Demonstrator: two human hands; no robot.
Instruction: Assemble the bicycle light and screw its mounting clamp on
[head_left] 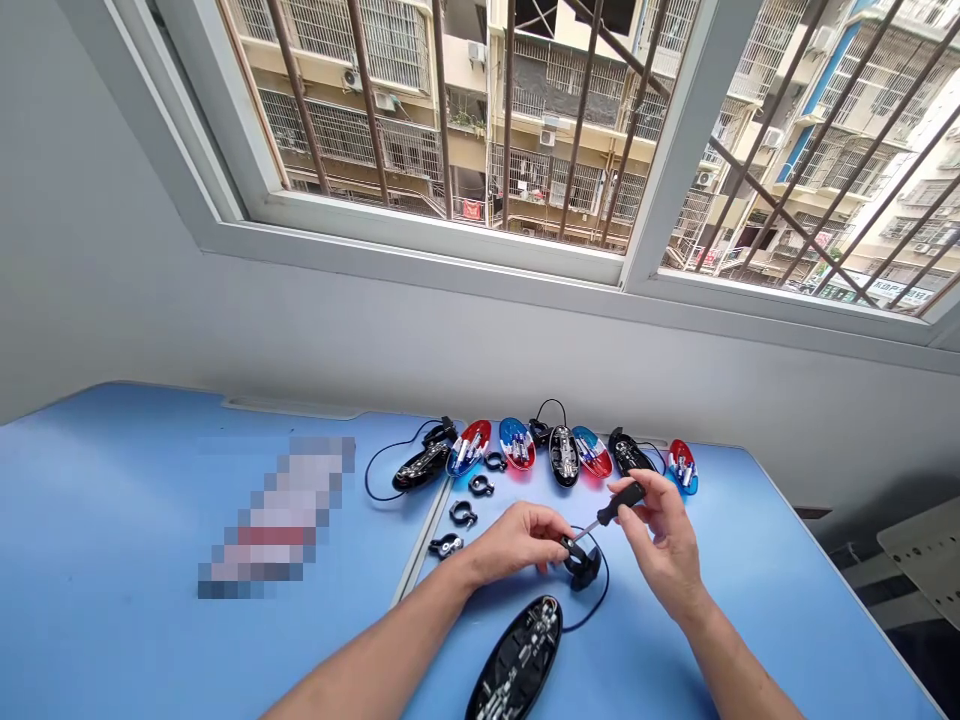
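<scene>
Pinched in the fingers of my left hand [521, 540] is a black ring clamp [573, 556], joined to a dark piece with a cable. My right hand [664, 545] grips a screwdriver [621, 503] by its black handle. The screwdriver's shaft slants down to the left, its tip at the top of the clamp. From the dark piece a black cable [604, 595] curves down to an oval black housing [517, 660], which lies on the table below my hands with its circuit board facing up.
Several loose black ring clamps [463, 514] form a line left of my hands. Along the back lie red-and-blue oval shells [517, 443] with batteries and more black housings [564, 456] with cables. A blurred-out item [277, 520] rests on the blue table [112, 560]. Behind is a barred window [450, 225].
</scene>
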